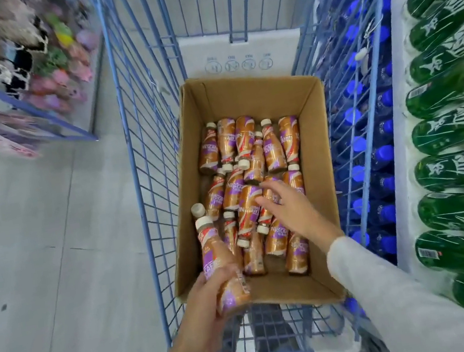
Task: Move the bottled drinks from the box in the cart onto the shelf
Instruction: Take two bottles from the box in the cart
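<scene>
Grey floor (40, 269) fills the left side. Far left is a blurred rack (23, 72) of pink and dark goods. On the right is a shelf (400, 123) w/ green btls (456, 132) lying in rows, and blue-capped btls (380, 151) seen through the cart's wire wall.

Blue wire cart (133, 161) runs down the middle. Inside it sits an open cardboard box (314, 143), w/ a white carton (241, 54) just behind it at the far end.

Drinks (244, 146): small orange-and-purple btls w/ white caps, approx. two dozen. They lie loose on their sides in the box bottom, some overlapping, caps pointing different ways. The near end of the box floor is bare.

R hand (289, 212), in a pale sleeve, reaches into the box w/ fingers spread and relaxed, grasping nothing. Its fingertips are at or just over a btl mid-box; can't tell if they touch.

L hand (211, 296) grasps one btl (225, 269) round its lower body, cap up and tilted away, over the box's near-left corner. A 2nd cap (198, 210) shows just behind it; can't tell if that btl is held too.
</scene>
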`<state>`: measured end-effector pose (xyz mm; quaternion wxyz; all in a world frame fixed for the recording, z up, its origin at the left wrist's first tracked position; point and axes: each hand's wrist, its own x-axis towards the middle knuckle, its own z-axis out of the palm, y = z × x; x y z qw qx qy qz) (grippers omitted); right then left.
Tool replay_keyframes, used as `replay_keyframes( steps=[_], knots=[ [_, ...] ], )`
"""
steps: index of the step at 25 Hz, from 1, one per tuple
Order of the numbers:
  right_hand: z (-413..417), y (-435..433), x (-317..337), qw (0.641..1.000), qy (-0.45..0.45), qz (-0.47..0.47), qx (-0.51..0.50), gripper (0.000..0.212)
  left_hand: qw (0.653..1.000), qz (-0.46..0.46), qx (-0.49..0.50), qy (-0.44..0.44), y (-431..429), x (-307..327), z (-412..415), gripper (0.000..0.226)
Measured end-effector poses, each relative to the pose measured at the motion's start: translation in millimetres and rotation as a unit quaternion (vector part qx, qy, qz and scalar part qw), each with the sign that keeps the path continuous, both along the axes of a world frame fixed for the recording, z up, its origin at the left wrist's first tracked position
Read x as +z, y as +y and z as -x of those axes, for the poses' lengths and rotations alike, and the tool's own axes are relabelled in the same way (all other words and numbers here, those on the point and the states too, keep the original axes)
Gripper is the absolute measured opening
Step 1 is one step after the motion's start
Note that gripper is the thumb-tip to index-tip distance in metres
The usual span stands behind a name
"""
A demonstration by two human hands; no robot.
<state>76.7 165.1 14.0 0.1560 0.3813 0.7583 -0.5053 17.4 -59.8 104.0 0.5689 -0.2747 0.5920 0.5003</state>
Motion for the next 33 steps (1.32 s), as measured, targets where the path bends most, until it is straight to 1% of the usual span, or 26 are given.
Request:
replay_keyframes(
  steps=[3,5,6,8,11,13,16,19,21,22,23,24,26,28,29,31,32,33],
  knots=[
    [32.0,13.2,-60.8,0.992,-0.022,-0.020,0.127,0.051,0.998,0.025,0.043,0.024,-23.4,-1.1,8.6,0.052],
    [42.1,17.8,-93.0,0.971,-0.046,-0.074,0.222,0.054,0.996,0.061,0.062,0.034,-40.0,-12.2,9.1,0.052],
    [45.4,21.1,-105.2,0.957,-0.049,-0.101,0.269,0.056,0.995,0.073,0.064,0.037,-46.7,-17.0,8.3,0.056],
    [50.6,27.1,-121.7,0.934,-0.043,-0.118,0.333,0.063,0.993,0.098,0.050,0.044,-57.6,-26.9,3.5,0.069],
    [54.4,30.9,-133.8,0.903,-0.058,-0.125,0.408,0.082,0.995,0.088,0.047,0.023,-61.6,-32.2,-6.7,0.091],
    [49.8,26.5,-136.7,0.879,-0.058,-0.156,0.446,0.090,0.996,0.076,0.055,0.011,-58.5,-33.0,-12.8,0.095],
    [42.2,18.7,-136.7,0.862,-0.038,-0.202,0.463,0.087,0.997,0.055,0.053,0.002,-49.4,-31.0,-18.0,0.074],
    [43.9,12.2,-131.9,0.835,-0.022,-0.249,0.490,0.085,0.998,0.044,0.047,0.003,-41.3,-25.7,-19.1,0.065],
    [43.9,7.1,-124.6,0.827,-0.004,-0.260,0.498,0.084,0.998,0.045,0.052,0.008,-38.2,-18.1,-17.9,0.055],
    [42.6,5.3,-119.2,0.836,-0.007,-0.248,0.488,0.085,0.997,0.044,0.055,0.009,-38.3,-16.1,-16.4,0.054],
    [38.7,3.3,-114.9,0.859,-0.027,-0.214,0.463,0.087,0.997,0.044,0.056,0.012,-39.7,-14.3,-14.3,0.056],
    [32.2,0.6,-109.9,0.891,-0.051,-0.167,0.418,0.087,0.997,0.046,0.056,0.017,-41.0,-12.1,-12.8,0.058],
    [12.0,-6.8,-98.9,0.949,-0.099,-0.074,0.289,0.086,0.997,0.043,0.051,0.024,-43.7,-4.1,-9.1,0.058],
    [-9.9,-15.2,-75.3,0.988,-0.093,0.004,0.124,0.087,0.997,0.043,0.050,0.034,-45.4,11.2,-3.9,0.057],
    [-19.2,-20.6,-58.9,0.996,-0.073,0.041,0.040,0.083,0.997,0.041,0.049,0.038,-45.4,19.7,0.1,0.059],
    [-31.1,-34.4,-15.3,0.991,-0.027,0.088,-0.098,0.070,0.998,0.017,0.032,0.048,-42.8,40.5,9.1,0.068],
    [-33.9,-43.0,7.9,0.980,-0.006,0.113,-0.164,0.069,0.998,0.006,0.018,0.057,-39.8,50.3,13.1,0.074],
    [-35.5,-52.9,27.5,0.964,0.010,0.139,-0.228,0.077,0.998,-0.006,0.003,0.067,-35.7,61.3,17.1,0.078]
  ],
)
